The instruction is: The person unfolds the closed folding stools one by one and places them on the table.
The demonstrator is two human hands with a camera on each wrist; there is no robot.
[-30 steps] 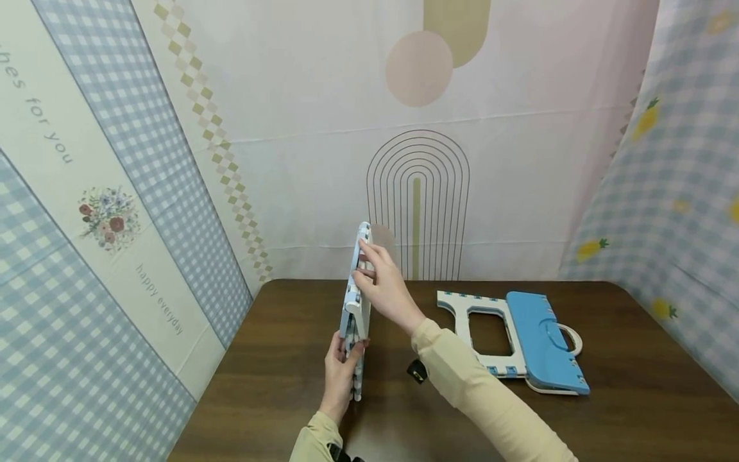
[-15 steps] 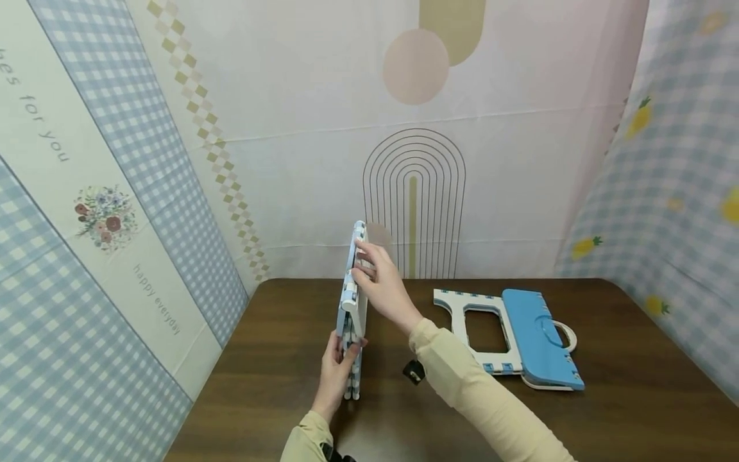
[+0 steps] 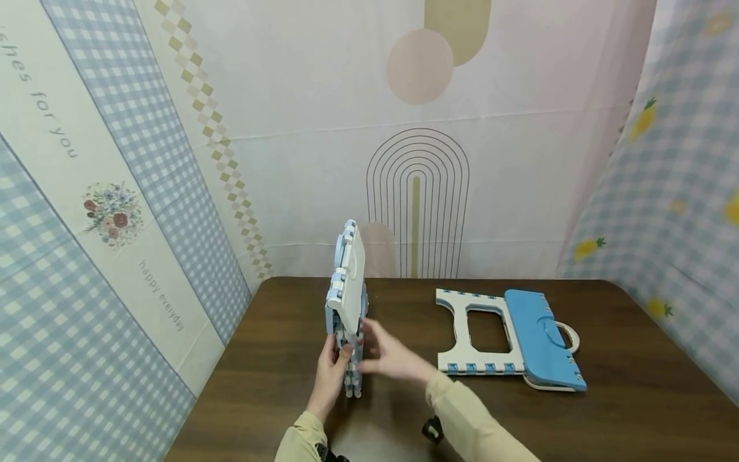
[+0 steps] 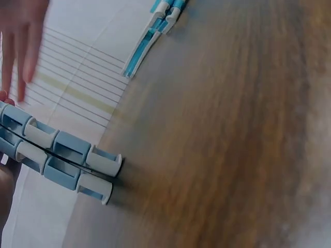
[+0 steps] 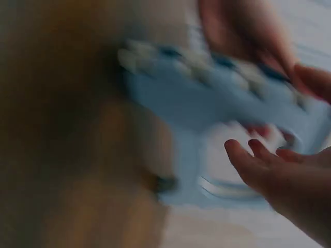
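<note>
While left hand (image 3: 331, 374) grips one stool (image 3: 353, 276), second (image 3: 541, 341) flat

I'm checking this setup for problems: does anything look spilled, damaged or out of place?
Nothing stands out. The left hand holds one folding stool roughly upright, the brighter stool lies flat on the table, and no spill or damage shows.

Smooth plastic with a low, satiny sheen makes up both the upright folding stool (image 3: 351, 276) and the flat folding stool (image 3: 535, 340). Dark wood grain covers the table (image 3: 288, 346), its near part faintly glossy; the wall hangings (image 3: 317, 173) look like matt, lightly creased cloth, and the sleeves (image 3: 470, 414) like soft, wrinkled fabric.
</note>
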